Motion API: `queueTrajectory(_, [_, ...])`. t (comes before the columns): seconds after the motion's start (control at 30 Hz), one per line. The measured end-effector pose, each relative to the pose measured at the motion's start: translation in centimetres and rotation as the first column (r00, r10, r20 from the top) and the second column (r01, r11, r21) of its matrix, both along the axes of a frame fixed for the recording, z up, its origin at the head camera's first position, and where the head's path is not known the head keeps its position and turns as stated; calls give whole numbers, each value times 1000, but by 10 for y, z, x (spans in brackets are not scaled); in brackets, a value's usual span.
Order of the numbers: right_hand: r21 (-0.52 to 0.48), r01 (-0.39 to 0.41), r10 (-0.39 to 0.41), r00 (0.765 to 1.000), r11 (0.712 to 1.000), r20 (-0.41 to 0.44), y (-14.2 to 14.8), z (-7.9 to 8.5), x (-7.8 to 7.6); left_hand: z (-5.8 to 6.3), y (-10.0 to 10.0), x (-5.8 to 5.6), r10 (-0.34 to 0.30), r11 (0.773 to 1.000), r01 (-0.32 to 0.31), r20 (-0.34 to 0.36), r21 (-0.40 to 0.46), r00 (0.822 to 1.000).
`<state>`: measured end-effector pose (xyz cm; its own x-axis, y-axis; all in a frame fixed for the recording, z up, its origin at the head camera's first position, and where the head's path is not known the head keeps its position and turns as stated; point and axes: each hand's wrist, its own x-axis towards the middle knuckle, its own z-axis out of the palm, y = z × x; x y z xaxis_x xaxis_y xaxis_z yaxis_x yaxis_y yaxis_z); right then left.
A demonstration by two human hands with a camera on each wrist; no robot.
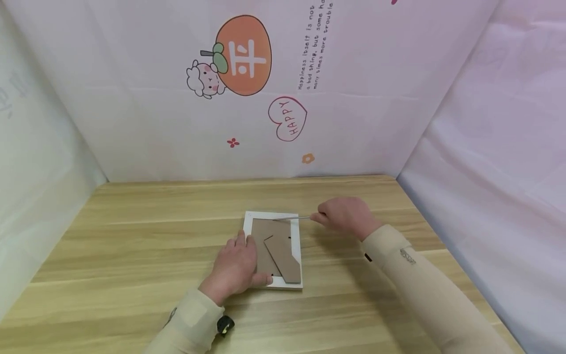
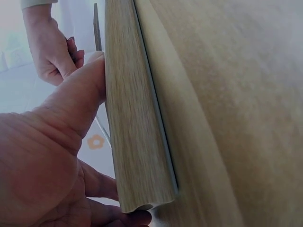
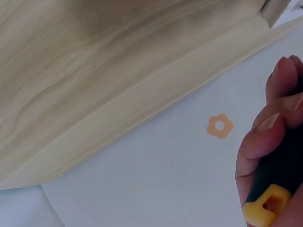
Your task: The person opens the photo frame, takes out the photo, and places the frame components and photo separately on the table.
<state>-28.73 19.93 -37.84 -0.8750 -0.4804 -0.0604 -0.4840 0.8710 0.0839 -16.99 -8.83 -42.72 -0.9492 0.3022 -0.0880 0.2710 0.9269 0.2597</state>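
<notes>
One screwdriver [image 1: 298, 218], gripped in our curled right hand [image 1: 347, 215]; one picture frame [image 1: 268, 230], touched by our outspread left hand [image 1: 237, 264].

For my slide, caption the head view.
Left hand on a picture frame, right hand holding a thin tool across its back.

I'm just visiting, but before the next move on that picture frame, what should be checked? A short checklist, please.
1. Frame back side up: ok, the brown backing shows.
2. Frame steadied: ok, the left hand touches its left side.
3. Tool in hand: ok, the right hand grips it by the handle.
4. Left hand away from the tip: ok, they are apart.
5. Stand away from the tip: ok, it is nearer the person.
6. Tip wedged under something: cannot tell, too small.
</notes>
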Motion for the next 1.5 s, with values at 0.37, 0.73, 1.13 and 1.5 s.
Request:
queueTrajectory(0.37, [-43, 15, -4, 970, 999, 243, 3, 3, -27, -4, -1, 2, -3, 1000, 3, -20, -1, 1000])
queueTrajectory(0.73, [9, -51, 51, 998, 999, 34, 1, -2, -12, -6, 3, 0, 27, 999, -28, -31, -25, 999])
queueTrajectory(1.13, [3, -62, 62, 995, 998, -79, -2, -13, -1, -3, 6, 1, 40, 998, -41, -14, -44, 999])
queueTrajectory(1.5, [-71, 18, -7, 987, 997, 158, 3, -7, -21, -3, 6, 1, 27, 999, -28, -38, -42, 999])
